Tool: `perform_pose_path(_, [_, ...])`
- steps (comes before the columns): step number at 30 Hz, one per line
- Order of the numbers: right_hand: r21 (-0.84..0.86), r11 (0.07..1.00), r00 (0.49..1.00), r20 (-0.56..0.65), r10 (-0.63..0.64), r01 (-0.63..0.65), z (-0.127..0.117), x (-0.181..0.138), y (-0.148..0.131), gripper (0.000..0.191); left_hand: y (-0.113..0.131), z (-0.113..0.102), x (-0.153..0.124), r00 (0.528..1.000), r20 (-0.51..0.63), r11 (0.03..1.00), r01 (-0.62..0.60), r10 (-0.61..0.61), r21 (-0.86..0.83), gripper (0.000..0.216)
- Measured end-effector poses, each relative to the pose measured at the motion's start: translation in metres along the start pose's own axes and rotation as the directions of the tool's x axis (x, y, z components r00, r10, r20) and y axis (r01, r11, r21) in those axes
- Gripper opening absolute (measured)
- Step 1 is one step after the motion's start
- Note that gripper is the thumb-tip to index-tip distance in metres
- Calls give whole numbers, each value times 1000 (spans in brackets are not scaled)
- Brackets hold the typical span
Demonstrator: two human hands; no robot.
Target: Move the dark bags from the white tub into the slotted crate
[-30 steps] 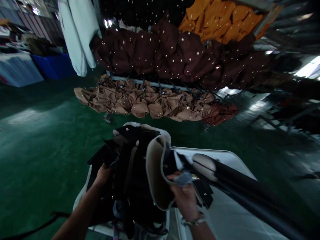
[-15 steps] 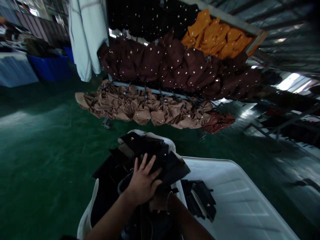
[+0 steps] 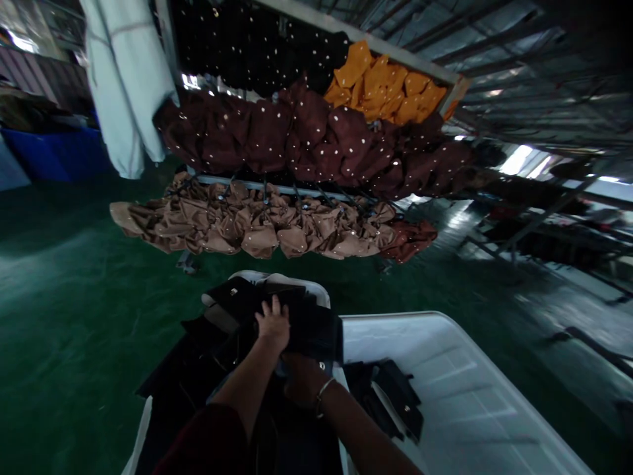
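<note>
Since half a second ago the left hand (image 3: 273, 324) has slid farther away across the pile of black bags (image 3: 257, 330), and the view has tipped so the racks sit more to the left.

There is only the head view. The left hand lies flat on top of the black bags, fingers together and pointing far, pressing down and not gripping. The right hand (image 3: 302, 377) is near and just right of it, low against the pile with a thin bracelet on the wrist. Its fingers are hidden under the bags, so I cannot tell if they are apart or closed.

The black bags are dark, soft and floppy, with small shiny metal studs. They are heaped in a white tub (image 3: 316, 293) in the near middle, too jumbled to count. One more black bag (image 3: 395, 396) lies alone on the white table (image 3: 469, 396) to the right, near the pile but apart from it.

Far behind stands one rack (image 3: 277, 188) full of bags. The tan bags (image 3: 247, 221) hang lowest, the dark brown bags (image 3: 306, 138) above them, the orange bags (image 3: 383, 82) at the top right. There are three colours, with many of each. One pale cloth (image 3: 121, 86) hangs at the far left. One blue bin (image 3: 54, 155) sits on the green floor (image 3: 74, 297) at the far left.
</note>
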State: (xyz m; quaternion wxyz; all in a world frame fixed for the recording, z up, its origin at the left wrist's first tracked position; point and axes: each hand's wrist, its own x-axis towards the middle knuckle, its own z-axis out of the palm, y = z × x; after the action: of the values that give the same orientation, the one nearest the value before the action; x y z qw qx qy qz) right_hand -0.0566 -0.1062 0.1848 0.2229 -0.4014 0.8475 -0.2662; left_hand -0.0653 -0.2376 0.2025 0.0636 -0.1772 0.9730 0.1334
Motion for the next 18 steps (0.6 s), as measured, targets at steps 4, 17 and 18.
perform_pose_path(4, [29, 973, 951, -207, 229, -228, 4, -34, 32, 85, -17, 23, 17, 991, 103, 994, -90, 83, 61, 68])
perform_pose_path(17, [250, 961, 974, -155, 163, -121, 42, -54, 131, 71, 57, 111, 52, 920, 389, 933, -188, 58, 307, 50])
perform_pose_path(18, [291, 946, 948, -234, 217, -145, 40, -68, 135, 66, 54, 116, 53, 917, 395, 927, -193, 54, 322, 50])
